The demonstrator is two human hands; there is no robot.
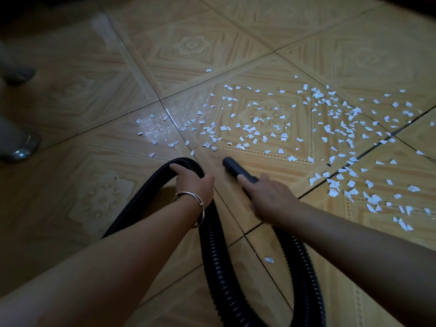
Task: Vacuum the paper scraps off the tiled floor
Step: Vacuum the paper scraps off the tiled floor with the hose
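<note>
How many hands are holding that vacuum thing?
2. The left hand grips the looped, ribbed hose; the right hand holds the nozzle tube, its mouth just short of the paper scraps.

Dim, vignetted corners (wide-angle bend), slight blur.

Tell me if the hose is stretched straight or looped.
Looped: the hose bends over in the left hand, and a second run leads up to the nozzle in the right hand.
</note>
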